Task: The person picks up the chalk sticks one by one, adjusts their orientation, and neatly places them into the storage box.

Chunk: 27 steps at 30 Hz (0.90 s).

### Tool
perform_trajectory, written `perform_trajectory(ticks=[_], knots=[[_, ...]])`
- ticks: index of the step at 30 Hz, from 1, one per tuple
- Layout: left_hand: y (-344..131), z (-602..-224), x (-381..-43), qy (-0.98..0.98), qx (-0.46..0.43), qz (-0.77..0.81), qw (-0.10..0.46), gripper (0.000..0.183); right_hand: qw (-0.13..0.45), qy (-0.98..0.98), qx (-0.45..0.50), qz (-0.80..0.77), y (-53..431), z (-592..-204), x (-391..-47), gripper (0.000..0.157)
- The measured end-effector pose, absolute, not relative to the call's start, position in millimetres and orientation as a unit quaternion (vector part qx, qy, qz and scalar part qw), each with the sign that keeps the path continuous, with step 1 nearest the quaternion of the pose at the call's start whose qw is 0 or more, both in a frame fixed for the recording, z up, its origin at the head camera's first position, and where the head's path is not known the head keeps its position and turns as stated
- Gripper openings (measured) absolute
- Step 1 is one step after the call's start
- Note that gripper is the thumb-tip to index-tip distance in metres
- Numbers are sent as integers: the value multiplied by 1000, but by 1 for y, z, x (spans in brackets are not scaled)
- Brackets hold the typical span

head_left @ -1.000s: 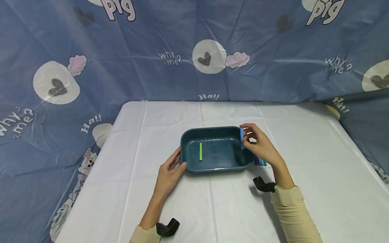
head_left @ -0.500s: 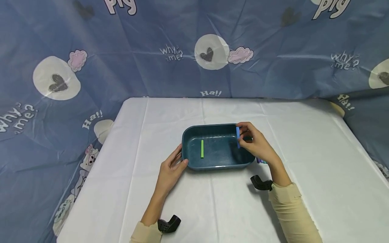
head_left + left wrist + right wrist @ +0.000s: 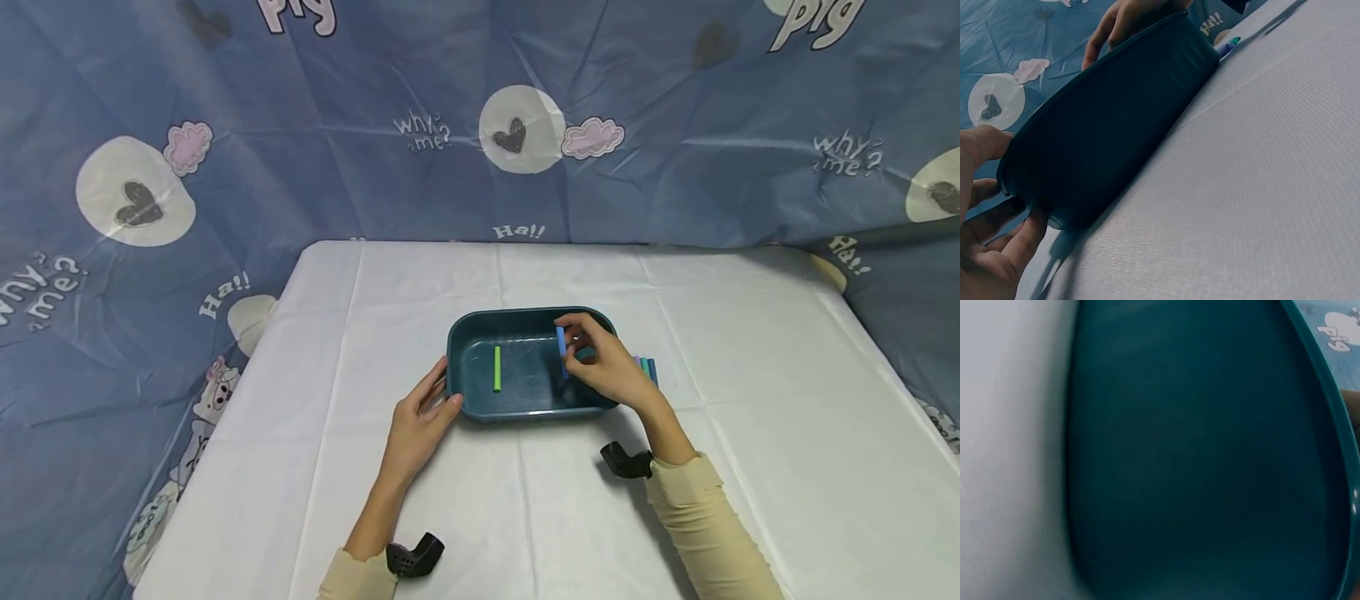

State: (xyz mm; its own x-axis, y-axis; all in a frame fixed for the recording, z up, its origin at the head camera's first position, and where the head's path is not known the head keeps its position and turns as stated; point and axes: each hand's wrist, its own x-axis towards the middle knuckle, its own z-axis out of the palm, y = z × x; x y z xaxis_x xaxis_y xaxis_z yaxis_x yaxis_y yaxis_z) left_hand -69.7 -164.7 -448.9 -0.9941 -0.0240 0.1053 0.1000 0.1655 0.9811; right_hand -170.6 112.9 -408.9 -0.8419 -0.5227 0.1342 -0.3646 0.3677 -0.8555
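Observation:
A dark teal, deep rectangular dish stands on the white cloth. My left hand holds its left end, the thumb at the front corner and the fingers along the outer side. In the left wrist view the left hand is against the end wall and rim of the dish. My right hand pinches a slim blue stick upright between thumb and fingertips, over the right half of the dish. A light green stick lies inside, left of centre. The right wrist view shows mostly the dish wall.
Several coloured sticks lie side by side on the cloth just right of the dish, partly hidden by the right hand. The white-covered table ends at a blue printed curtain behind.
My right hand has moved left with the blue stick, from the dish's right rim to over its inside. More of the coloured sticks beside the dish now shows. The left hand stays put.

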Motion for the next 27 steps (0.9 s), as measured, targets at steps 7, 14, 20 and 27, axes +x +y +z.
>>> perform_trajectory(ticks=[7, 14, 20, 27], knots=[[-167, -452, -71, -763, -36, -644, 53, 59, 71, 828, -279, -480, 109, -415, -174, 48], [-163, -430, -64, -756, -26, -653, 45, 60, 76, 824, -285, -483, 100, -396, -164, 47], [-162, -426, -63, -761, -23, -647, 44, 59, 81, 828, -288, -475, 96, -387, -158, 46], [-163, -427, -62, -764, -21, -644, 40, 59, 87, 835, -286, -462, 93, -389, -155, 45]])
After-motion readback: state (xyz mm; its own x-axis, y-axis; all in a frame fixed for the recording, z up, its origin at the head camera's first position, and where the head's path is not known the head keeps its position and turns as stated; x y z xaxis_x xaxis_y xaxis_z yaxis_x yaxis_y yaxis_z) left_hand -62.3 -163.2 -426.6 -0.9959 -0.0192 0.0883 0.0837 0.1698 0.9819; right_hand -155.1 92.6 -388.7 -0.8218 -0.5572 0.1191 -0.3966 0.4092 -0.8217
